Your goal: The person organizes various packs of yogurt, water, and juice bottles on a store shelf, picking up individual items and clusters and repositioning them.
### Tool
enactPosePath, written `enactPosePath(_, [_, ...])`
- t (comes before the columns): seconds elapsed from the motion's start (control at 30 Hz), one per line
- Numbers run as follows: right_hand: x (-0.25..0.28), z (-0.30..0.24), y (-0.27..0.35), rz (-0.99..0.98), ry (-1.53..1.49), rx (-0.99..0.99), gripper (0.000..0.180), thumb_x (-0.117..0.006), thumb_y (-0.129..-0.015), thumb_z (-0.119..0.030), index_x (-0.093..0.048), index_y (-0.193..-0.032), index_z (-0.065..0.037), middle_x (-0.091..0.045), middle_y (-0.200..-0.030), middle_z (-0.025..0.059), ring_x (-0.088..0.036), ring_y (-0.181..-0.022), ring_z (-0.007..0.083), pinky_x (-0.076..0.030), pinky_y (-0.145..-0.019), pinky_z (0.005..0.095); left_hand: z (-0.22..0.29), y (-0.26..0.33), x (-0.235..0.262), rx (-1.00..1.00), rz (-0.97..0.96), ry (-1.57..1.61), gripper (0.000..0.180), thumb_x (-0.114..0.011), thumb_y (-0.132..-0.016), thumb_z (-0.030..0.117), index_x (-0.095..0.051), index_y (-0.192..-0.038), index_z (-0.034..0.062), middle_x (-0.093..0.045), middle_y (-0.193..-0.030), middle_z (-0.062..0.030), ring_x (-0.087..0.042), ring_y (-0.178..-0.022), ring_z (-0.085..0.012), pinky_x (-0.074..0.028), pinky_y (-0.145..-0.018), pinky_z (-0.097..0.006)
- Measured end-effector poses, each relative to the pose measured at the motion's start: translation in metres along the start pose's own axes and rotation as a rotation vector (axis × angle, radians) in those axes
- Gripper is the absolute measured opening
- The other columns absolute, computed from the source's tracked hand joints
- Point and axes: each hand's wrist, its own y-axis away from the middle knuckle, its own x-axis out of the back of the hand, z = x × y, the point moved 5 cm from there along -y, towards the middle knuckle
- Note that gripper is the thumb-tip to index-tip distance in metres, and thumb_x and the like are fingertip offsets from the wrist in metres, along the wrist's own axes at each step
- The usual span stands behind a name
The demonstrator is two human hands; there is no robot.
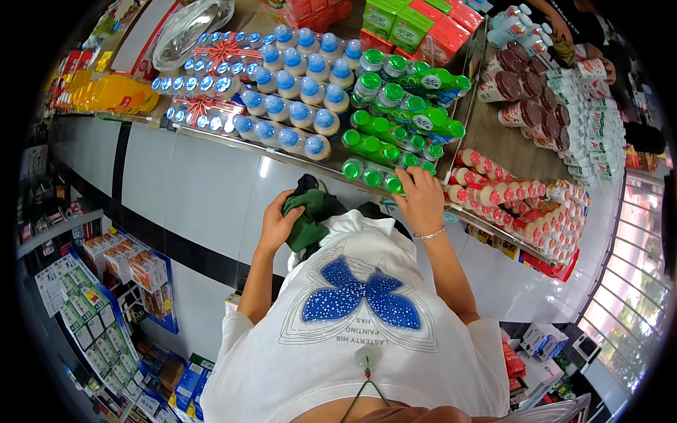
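Observation:
My left hand point(279, 220) is closed around a bunched dark green cloth point(306, 220), held in front of my body below the shelf edge. My right hand point(422, 200) is at the front of the rows of green-capped bottles point(374, 174). Its fingers and thumb are bent round a green-capped bottle point(394, 184) at the shelf's edge, covering part of it. To the left of these rows stand blue-capped bottles point(289, 138) with whitish bodies. Red-and-cream small bottles point(486, 193) lie in packs just right of my right hand.
The display shelf point(326, 169) runs across the far side. Green cartons point(400, 25), brown-lidded cups point(520, 83), white bottle packs point(589, 127) and yellow jugs point(116, 93) stand on it. Another person's hand point(560, 32) shows at the far right. Boxed goods point(84, 303) stand behind me on the left.

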Motion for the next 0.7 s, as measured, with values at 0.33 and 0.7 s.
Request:
enactPosePath(0.33, [-0.023,-0.008,-0.013,-0.026,0.007,0.066,0.052,-0.078,-0.069,-0.021,-0.06,-0.116,-0.008,-0.056,-0.105,0.0046,-0.054,-0.101,0.0229,-0.043,-0.085,0.037,0.018,-0.005,-0.03,0.048,-0.107,0.101,0.038,-0.067,-0.084,0.006,-0.06,-0.121,-0.0021,-0.068,-0.1,-0.0077,-0.063,-0.09,-0.0137,-0.05,-0.082,-0.028])
enactPosePath(0.7, [-0.025,0.022,-0.026,0.133,0.0,-0.062,0.039,-0.075,-0.077,-0.021,-0.063,-0.112,-0.007,-0.061,-0.107,0.0079,-0.058,-0.099,0.0281,-0.046,-0.089,0.0403,0.029,-0.01,-0.029,0.018,-0.15,0.038,0.039,-0.069,-0.084,0.006,-0.06,-0.121,-0.0012,-0.069,-0.1,-0.0079,-0.063,-0.09,-0.0141,-0.051,-0.082,-0.029])
